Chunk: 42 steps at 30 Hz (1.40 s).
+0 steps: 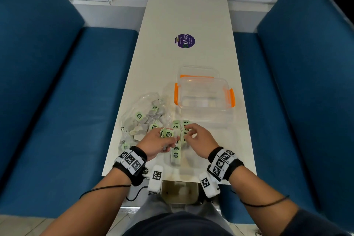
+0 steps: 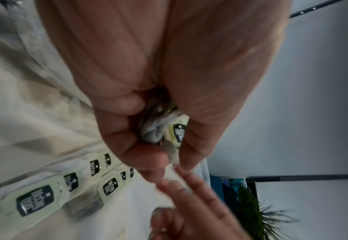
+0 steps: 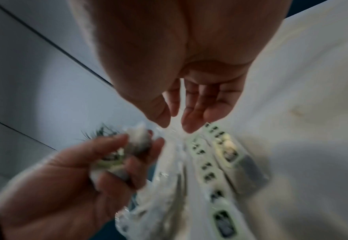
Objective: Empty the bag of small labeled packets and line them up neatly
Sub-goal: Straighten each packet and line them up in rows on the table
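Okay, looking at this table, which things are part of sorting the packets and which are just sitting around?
Part of the job:
- clear plastic bag still holding packets
- bunch of packets held in the left hand
- lined-up packets
- right hand, empty

Just lying about:
- clear container with orange handles
- purple round sticker

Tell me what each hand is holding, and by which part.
Left hand grips a bunch of packets around their bodies. Right hand holds nothing.
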Available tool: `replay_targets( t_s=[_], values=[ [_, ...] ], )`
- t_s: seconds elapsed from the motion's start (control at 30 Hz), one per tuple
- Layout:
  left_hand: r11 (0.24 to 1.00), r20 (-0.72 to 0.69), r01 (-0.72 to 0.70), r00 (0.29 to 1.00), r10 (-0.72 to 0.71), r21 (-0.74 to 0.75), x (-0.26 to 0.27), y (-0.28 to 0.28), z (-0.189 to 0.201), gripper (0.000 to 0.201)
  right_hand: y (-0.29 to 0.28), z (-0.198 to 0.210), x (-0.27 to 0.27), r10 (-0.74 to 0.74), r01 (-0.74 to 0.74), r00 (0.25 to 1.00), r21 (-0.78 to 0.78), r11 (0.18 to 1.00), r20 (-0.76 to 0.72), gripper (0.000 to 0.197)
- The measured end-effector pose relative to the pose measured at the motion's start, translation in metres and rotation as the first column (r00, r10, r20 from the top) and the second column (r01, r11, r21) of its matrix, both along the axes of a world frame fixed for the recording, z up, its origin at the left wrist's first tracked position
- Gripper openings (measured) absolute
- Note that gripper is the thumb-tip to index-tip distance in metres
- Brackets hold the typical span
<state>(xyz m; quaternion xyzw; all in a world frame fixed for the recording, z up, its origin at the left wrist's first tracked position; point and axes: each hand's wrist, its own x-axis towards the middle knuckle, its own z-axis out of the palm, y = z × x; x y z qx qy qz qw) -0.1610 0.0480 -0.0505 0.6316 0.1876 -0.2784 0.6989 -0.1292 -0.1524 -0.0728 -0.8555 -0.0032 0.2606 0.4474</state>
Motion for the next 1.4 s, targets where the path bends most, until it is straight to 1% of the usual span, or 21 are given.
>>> replay_targets(
  t_s=[0.07, 0.13, 0.2, 0.23, 0.33, 0.4, 0.47, 0.6, 0.67, 0.73, 0.8, 0.9, 1.0, 1.13, 1.2, 1.3, 1.33, 1.4],
  values=[
    [0.998, 0.004, 0.057, 0.998, -0.057, 0.007, 0.001, -0.002, 0.003, 0.022, 0.002, 0.012, 0.002, 0.033, -0.032, 0.999, 0.124, 0.992, 0.000, 0.034],
    [0.994, 0.007, 0.113, 0.994, -0.113, -0.005, 0.002, -0.003, 0.007, 0.017, 0.003, 0.020, 0.002, 0.083, -0.074, 0.996, 0.201, 0.977, -0.039, 0.036],
    [0.988, 0.017, 0.151, 0.988, -0.151, -0.010, 0.002, -0.005, 0.012, 0.009, 0.004, 0.026, 0.001, 0.109, -0.100, 0.994, 0.233, 0.967, -0.024, 0.030],
    [0.987, 0.028, 0.161, 0.987, -0.161, -0.005, 0.002, -0.006, 0.014, 0.009, 0.005, 0.028, 0.000, 0.106, -0.103, 0.994, 0.232, 0.967, 0.001, 0.026],
    [0.984, 0.073, 0.180, 0.981, -0.180, 0.008, 0.003, -0.006, 0.017, 0.011, 0.004, 0.025, -0.001, 0.042, -0.054, 0.997, 0.222, 0.974, 0.058, 0.012],
    [0.987, 0.086, 0.162, 0.983, -0.161, -0.009, 0.004, -0.006, 0.019, 0.016, 0.003, 0.023, 0.001, -0.003, -0.010, 0.998, 0.222, 0.975, 0.057, 0.007],
    [0.993, 0.101, 0.115, 0.988, -0.114, -0.006, 0.005, -0.005, 0.021, 0.018, 0.001, 0.024, 0.001, -0.042, 0.031, 0.998, 0.218, 0.976, 0.048, 0.010],
    [0.999, 0.141, -0.031, 0.990, 0.026, 0.040, 0.009, -0.003, 0.022, 0.002, -0.005, 0.028, 0.000, -0.095, 0.090, 0.995, 0.271, 0.958, 0.006, 0.012],
    [0.993, 0.173, -0.093, 0.982, 0.079, 0.074, 0.011, -0.004, 0.023, 0.003, -0.006, 0.030, -0.002, -0.076, 0.082, 0.997, 0.291, 0.953, -0.031, 0.012],
    [0.983, 0.218, -0.132, 0.971, 0.102, 0.128, 0.013, -0.004, 0.026, 0.008, -0.007, 0.034, -0.005, -0.010, 0.026, 0.998, 0.291, 0.956, -0.055, 0.018],
    [0.978, 0.255, -0.148, 0.961, 0.108, 0.145, 0.014, -0.005, 0.028, 0.010, -0.006, 0.038, -0.009, 0.064, -0.044, 0.996, 0.293, 0.955, -0.057, 0.025],
    [0.983, 0.272, -0.157, 0.954, 0.127, 0.091, 0.016, -0.007, 0.035, 0.010, -0.006, 0.046, -0.010, 0.084, -0.066, 0.996, 0.321, 0.945, -0.040, 0.025],
    [0.992, 0.280, -0.122, 0.954, 0.109, 0.029, 0.017, -0.008, 0.044, 0.011, -0.005, 0.056, -0.007, 0.023, -0.015, 1.000, 0.353, 0.935, -0.019, 0.022],
    [0.997, 0.308, -0.077, 0.949, 0.066, 0.024, 0.020, -0.009, 0.054, 0.012, -0.004, 0.068, -0.003, -0.076, 0.064, 0.997, 0.400, 0.914, 0.013, 0.019],
    [0.995, 0.304, -0.094, 0.949, 0.084, 0.018, 0.022, -0.009, 0.058, 0.012, -0.004, 0.072, -0.002, -0.106, 0.085, 0.994, 0.403, 0.911, 0.029, 0.015],
    [0.987, 0.267, -0.157, 0.951, 0.159, -0.031, 0.026, -0.010, 0.064, 0.014, -0.004, 0.080, 0.001, -0.192, 0.150, 0.979, 0.412, 0.899, 0.064, 0.002],
    [0.985, 0.259, -0.167, 0.950, 0.173, -0.047, 0.027, -0.011, 0.066, 0.016, -0.005, 0.084, 0.002, -0.199, 0.153, 0.978, 0.426, 0.892, 0.066, 0.001],
    [0.985, 0.262, -0.160, 0.950, 0.171, -0.063, 0.028, -0.012, 0.070, 0.019, -0.004, 0.090, 0.003, -0.148, 0.102, 0.987, 0.446, 0.889, 0.068, 0.006]
  ],
)
